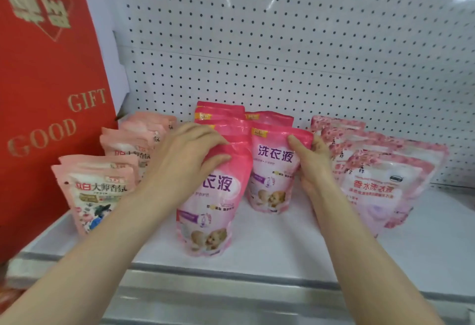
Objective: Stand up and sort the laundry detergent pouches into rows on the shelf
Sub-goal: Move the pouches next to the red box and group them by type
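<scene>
Pink glossy film crinkles where your left hand (185, 155) curls its fingers over the top of the front pouch (213, 206); your right hand (317, 160) pinches the neighbouring pouch (272, 170) by its upper corner. Both stand upright on the smooth white shelf (282, 245).

My bare left forearm (102, 237) comes in from the 7 o'clock corner and runs toward 1 o'clock. It ends in my left grip (185, 163), back of the hand up, fingers curled down over the top edge of the front pouch (213, 211) and thumb pressed on its face. My bare right forearm (354, 247) enters from 5 o'clock and climbs toward 11 o'clock to my right grip (314, 163), which pinches the second pouch (272, 170) at its 2 o'clock corner, thumb on the front, fingers behind. The two grips sit about level, near each other but apart.
</scene>
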Demonstrator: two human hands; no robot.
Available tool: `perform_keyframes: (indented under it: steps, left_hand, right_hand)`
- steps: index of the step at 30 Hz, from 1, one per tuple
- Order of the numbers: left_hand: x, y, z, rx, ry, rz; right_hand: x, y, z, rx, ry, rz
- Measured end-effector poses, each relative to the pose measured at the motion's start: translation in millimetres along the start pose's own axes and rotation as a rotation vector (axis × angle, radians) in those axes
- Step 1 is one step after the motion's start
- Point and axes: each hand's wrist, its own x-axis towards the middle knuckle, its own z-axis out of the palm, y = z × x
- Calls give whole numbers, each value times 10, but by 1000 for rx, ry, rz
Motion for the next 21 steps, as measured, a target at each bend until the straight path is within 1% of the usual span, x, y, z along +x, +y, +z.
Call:
perform_keyframes:
  steps: [2, 3, 6, 7, 8, 9, 11, 15, 21]
  left_hand:
    - [-7, -2, 5, -17, 2, -2]
    - [-6, 2, 7, -26, 0, -2]
    - [-6, 26, 17, -48, -3, -10]
    - [-7, 31, 14, -57, -2, -21]
    - [-8, 33, 7, -66, -3, -33]
    - [-11, 35, 2, -73, -4, -42]
    - [-23, 34, -14, -74, -13, -52]
    - [-34, 34, -38, -62, -22, -56]
    - [-40, 26, -35, -73, -14, -40]
  right_hand:
    - [66, -60, -48, -147, -19, -95]
    - [97, -120, -63, -298, -32, -188]
    - [183, -344, 14, -916, -139, -509]
    - [195, -398, 88, -1111, -191, -561]
    - [206, -429, 170, -1269, -243, -570]
    - [223, -443, 247, -1375, -284, -555]
    - [265, -454, 347, -1460, -330, -536]
    - [359, -481, 336, -1457, -376, -550]
    - [356, -400, 262, -1440, -341, -558]
